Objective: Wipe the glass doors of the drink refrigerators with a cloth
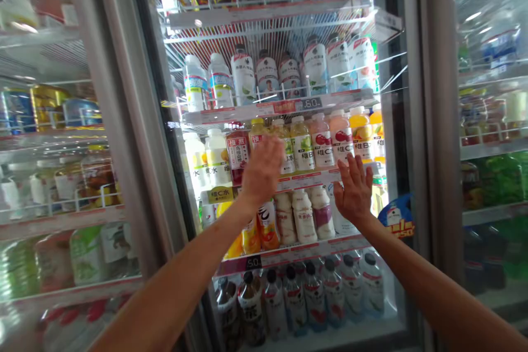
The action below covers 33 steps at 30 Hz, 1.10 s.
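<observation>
Left hand, blurred, and right hand appear empty, fingers extended. Beyond, behind the shelf's front edge, stand a yellow-capped bottle and, rightward, a pink bottle. Judged full, firm, possibly slippery; grip mid-body. Caps upward, long axes upright.

gold can: far left | black-capped bottles: bottom row | blue sign: right side | green goods: blurred
</observation>
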### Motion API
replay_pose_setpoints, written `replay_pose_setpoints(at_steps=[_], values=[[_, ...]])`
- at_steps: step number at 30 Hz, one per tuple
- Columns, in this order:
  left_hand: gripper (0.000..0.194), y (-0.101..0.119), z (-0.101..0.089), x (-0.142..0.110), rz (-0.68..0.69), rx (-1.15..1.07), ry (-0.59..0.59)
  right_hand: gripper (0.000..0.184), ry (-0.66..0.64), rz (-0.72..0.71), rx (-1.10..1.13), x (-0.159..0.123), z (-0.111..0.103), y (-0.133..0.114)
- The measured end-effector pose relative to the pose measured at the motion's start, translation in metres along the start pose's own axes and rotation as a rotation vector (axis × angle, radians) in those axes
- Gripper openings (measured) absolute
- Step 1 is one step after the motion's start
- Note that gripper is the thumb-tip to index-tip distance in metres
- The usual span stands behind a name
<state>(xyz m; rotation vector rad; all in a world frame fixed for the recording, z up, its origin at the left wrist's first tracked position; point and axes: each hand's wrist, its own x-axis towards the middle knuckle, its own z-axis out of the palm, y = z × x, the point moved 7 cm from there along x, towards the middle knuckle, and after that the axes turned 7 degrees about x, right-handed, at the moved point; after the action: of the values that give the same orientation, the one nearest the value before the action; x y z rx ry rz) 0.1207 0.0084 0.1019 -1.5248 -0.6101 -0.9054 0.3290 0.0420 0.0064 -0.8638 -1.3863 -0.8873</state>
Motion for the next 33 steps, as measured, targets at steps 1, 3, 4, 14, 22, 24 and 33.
replay_pose_setpoints(at_steps=[1,3,4,14,22,24,33], values=[[0.053,0.022,0.005,-0.004,0.158,-0.032,-0.068,0.062,0.001,0.0,0.001,0.0,0.0,0.0],[0.051,0.038,0.008,-0.009,0.298,-0.058,-0.132,0.063,-0.001,0.001,0.002,0.0,0.0,0.0],[0.049,0.028,0.005,-0.008,0.246,-0.048,-0.114,0.063,-0.002,0.0,0.004,0.0,0.0,0.0],[0.042,0.022,-0.006,-0.024,0.215,0.039,-0.021,0.064,0.006,-0.007,0.006,0.0,0.0,0.0],[0.048,-0.13,-0.038,-0.033,-0.521,0.1,0.16,0.064,0.021,-0.016,0.012,-0.001,-0.001,0.0],[0.049,-0.087,-0.039,-0.045,-0.346,0.049,0.156,0.064,0.031,-0.019,0.014,-0.001,-0.001,0.0],[0.059,-0.015,-0.031,-0.064,0.039,0.009,0.001,0.064,0.01,-0.029,0.01,-0.003,-0.001,0.0]])
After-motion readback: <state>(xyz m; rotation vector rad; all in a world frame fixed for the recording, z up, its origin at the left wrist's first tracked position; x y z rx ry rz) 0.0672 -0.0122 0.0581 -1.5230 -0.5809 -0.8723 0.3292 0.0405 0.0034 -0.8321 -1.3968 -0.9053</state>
